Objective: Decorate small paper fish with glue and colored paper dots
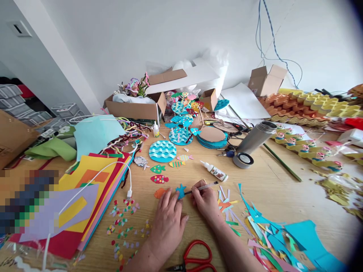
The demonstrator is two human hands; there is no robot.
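Note:
My right hand [204, 201] is closed round a pen [208, 185], whose tip meets a small blue paper starfish [180, 191]. Beside it my left hand [169, 217] lies on the table, its fingertips at the starfish's left edge and over part of an orange paper fish [159, 193]. Above them lie a red dotted fish [159, 179], a green fish [157, 169] and a striped fish [177, 164]. A blue disc with wavy strips [162, 151] sits farther back. A white glue bottle [214, 171] lies on its side behind my right hand.
Red-handled scissors [197, 255] lie at the front edge. Coloured paper sheets [85, 204] are stacked left, with small paper bits [121, 223] beside them. Blue scraps [306, 238] spread right. A metal flask [255, 139] leans behind its lid [243, 160]. Boxes [136, 109] stand at the back.

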